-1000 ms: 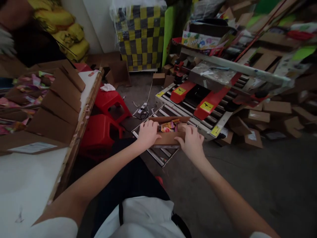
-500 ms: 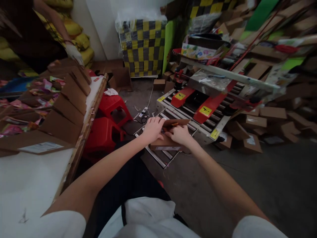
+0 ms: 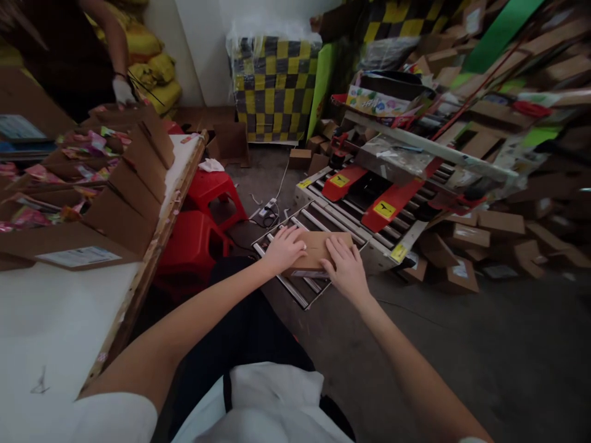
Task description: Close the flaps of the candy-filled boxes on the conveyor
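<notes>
A small brown cardboard box (image 3: pixel 314 246) rests on the short roller conveyor (image 3: pixel 290 294) in front of me, its top flaps closed and a white label partly showing on the near side. At the box's left end, my left hand (image 3: pixel 286 249) is closed over the edge, thumb on top. My right hand (image 3: pixel 345 266) lies on the right part of the lid with its fingers stretched out flat. What is inside the box is hidden by the flaps.
Left, a white table (image 3: pixel 60 326) carries open cartons (image 3: pixel 78 237) of colourful packets; a person's gloved hand (image 3: pixel 123 91) is behind them. Red stools (image 3: pixel 191 243) stand beside the table. A taping machine with red guides (image 3: pixel 383 206) adjoins the conveyor; cardboard boxes (image 3: pixel 457 271) are heaped right.
The box's raised flap has been folded down, covering the contents. My right hand has come out of the opening and now lies flat on the lid. The view has shifted slightly.
</notes>
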A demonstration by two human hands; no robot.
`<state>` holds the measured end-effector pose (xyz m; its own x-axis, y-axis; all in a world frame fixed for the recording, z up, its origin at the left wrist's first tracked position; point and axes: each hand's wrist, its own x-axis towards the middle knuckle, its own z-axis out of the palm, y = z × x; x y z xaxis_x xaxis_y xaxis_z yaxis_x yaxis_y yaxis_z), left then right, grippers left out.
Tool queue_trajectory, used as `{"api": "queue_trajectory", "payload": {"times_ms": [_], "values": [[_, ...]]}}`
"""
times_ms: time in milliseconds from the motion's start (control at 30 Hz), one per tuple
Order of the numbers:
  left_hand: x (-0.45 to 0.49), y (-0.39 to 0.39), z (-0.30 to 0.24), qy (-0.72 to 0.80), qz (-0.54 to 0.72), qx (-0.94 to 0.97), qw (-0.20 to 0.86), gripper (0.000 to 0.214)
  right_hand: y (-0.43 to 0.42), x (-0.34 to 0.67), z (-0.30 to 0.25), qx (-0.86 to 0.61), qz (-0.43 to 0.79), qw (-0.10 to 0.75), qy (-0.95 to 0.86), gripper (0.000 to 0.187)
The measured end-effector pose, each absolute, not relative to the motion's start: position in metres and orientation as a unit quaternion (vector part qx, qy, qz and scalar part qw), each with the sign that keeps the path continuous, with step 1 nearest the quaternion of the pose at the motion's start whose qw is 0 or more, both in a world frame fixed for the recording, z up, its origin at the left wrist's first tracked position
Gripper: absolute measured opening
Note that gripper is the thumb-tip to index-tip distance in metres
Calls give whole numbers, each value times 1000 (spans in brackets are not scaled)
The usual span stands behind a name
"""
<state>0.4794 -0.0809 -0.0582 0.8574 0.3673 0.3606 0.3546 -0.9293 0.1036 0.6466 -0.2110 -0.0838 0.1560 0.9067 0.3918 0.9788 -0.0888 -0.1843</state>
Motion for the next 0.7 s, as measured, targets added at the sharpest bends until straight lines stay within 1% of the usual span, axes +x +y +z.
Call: {"api": "queue_trajectory", "payload": {"times_ms": [100,200,267,333,400,433,500,567,633,700], "values": [[486,-81,-50,205,147,967,44,19,-202,664,-85,-718,-67,188,-666,46],[489,-94,-39,268,115,956,39,28,-196,661,-88,-735,-56,202,-645,46],[488,-103,-35,309,104,944,41,29,-199,638,-90,-745,-38,226,-626,51],[483,-108,-34,330,97,937,68,29,-205,605,-91,-735,-12,243,-633,65],[478,-106,-36,334,97,930,120,27,-210,579,-91,-725,-3,252,-641,78],[474,-104,-37,329,103,925,157,26,-210,573,-91,-724,-6,255,-641,80],[466,-99,-39,310,133,907,251,22,-201,579,-93,-724,-17,258,-640,72],[454,-98,-38,291,185,870,352,23,-181,608,-96,-726,-24,253,-639,66],[433,-103,-37,287,232,823,431,24,-156,656,-95,-738,-29,244,-629,68],[399,-115,-39,327,250,767,492,25,-131,711,-88,-764,-27,233,-601,69]]}}
